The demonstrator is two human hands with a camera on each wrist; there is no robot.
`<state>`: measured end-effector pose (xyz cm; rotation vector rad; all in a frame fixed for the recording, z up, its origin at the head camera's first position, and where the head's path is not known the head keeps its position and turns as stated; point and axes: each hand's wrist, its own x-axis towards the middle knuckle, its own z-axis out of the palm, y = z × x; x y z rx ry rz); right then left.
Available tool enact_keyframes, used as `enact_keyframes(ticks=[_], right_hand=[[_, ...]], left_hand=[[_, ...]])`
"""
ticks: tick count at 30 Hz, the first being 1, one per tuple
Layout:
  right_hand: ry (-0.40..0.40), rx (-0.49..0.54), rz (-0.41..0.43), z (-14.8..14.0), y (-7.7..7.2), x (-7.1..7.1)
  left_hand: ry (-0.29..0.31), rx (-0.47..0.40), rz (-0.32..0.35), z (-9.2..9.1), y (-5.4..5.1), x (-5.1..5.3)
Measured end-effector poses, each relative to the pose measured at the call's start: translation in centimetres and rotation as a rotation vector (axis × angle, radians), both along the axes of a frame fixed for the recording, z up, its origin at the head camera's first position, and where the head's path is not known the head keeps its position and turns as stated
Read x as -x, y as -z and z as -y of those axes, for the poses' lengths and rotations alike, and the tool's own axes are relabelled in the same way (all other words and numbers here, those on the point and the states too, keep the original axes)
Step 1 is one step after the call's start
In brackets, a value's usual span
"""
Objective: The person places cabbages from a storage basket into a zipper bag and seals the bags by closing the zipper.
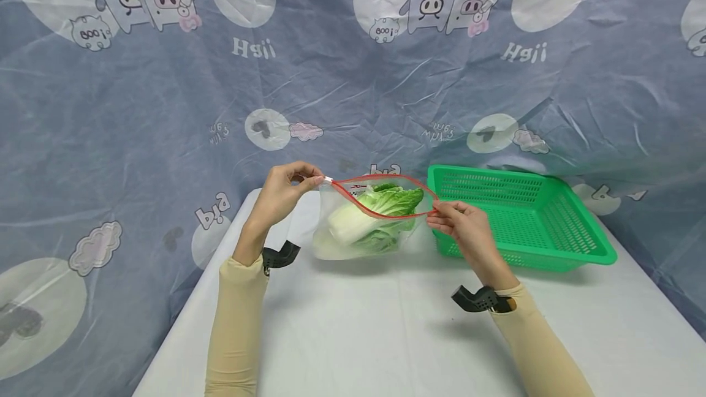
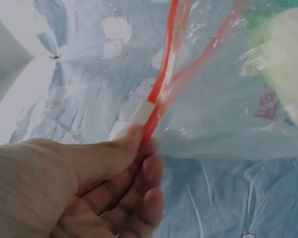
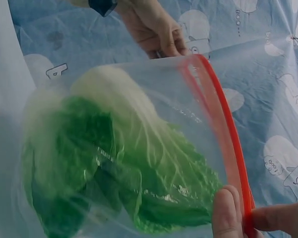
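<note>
A clear zip bag (image 1: 325,245) with a red zip edge (image 3: 233,148) hangs between my two hands over the white table, its mouth parted in a loop. Inside lies a Chinese cabbage (image 1: 350,224), its pale stem end toward the left and green leaves toward the right. At the bag's left top corner, my left hand (image 1: 280,196) pinches the zip end beside a white slider (image 2: 143,113). My right hand (image 1: 466,228) pinches the opposite end of the red edge between thumb and fingers. Whether the bag's bottom touches the table is unclear.
Right of the bag, a green plastic basket (image 1: 513,219) with slotted sides stands on the white table (image 1: 353,336). Blue-grey printed cloth (image 1: 342,78) hangs behind the table. A black wrist camera (image 1: 281,255) sits on my left wrist, another (image 1: 474,299) on my right.
</note>
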<state>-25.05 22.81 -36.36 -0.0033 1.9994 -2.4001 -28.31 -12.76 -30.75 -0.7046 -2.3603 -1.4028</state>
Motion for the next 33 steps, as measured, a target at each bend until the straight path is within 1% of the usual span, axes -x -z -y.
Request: enact_keyframes(ticks=[5, 9, 12, 14, 15, 16, 17, 19, 21, 22, 23, 25, 26, 28, 30, 33], right_hand=[[-0.050, -0.114, 0.060, 0.6, 0.7, 0.4], [-0.132, -0.219, 0.099, 1.2, 1.5, 0.8], [-0.195, -0.293, 0.111, 1.5, 2.2, 1.0], [-0.209, -0.360, 0.096, 1.7, 2.5, 1.2], [-0.203, -0.416, 0.076, 1.7, 2.5, 1.2], [-0.187, -0.494, 0.042, 1.7, 2.5, 1.2], [-0.159, -0.581, -0.011, 1.8, 2.5, 1.1], [-0.065, -0.743, -0.130, 2.2, 2.2, 0.8], [0.050, -0.857, -0.277, 2.9, 1.6, 0.3], [0.097, -0.875, -0.357, 3.4, 1.3, 0.0], [0.126, -0.863, -0.440, 4.0, 0.8, -0.3], [0.131, -0.801, -0.593, 5.3, 0.0, -0.9], [0.122, -0.776, -0.664, 6.0, -0.5, -1.2], [0.075, -0.715, -0.777, 7.4, -1.3, -1.5], [0.042, -0.670, -0.838, 8.4, -1.8, -1.6], [0.033, -0.633, -0.867, 9.2, -2.1, -1.5]], left_hand=[[-0.042, -0.105, -0.076, 0.0, -0.2, -0.4], [-0.060, -0.155, -0.134, -0.3, -0.6, -0.9], [-0.056, -0.138, -0.158, -0.5, -0.8, -1.4], [-0.040, -0.095, -0.165, -0.7, -0.8, -1.6], [-0.027, -0.070, -0.167, -0.8, -0.8, -1.6], [-0.013, -0.043, -0.170, -1.0, -0.8, -1.7], [0.008, -0.016, -0.171, -1.1, -0.7, -1.7], [0.048, 0.023, -0.172, -1.5, -0.6, -1.8], [0.092, 0.056, -0.166, -2.1, -0.5, -2.0], [0.115, 0.073, -0.160, -2.5, -0.4, -2.1], [0.138, 0.091, -0.152, -2.9, -0.2, -2.2], [0.172, 0.123, -0.143, -3.7, 0.0, -2.5], [0.187, 0.133, -0.139, -4.1, 0.0, -2.7], [0.207, 0.149, -0.132, -4.8, 0.1, -3.0], [0.219, 0.156, -0.129, -5.4, 0.2, -3.4], [0.229, 0.163, -0.120, -5.8, 0.1, -3.8]])
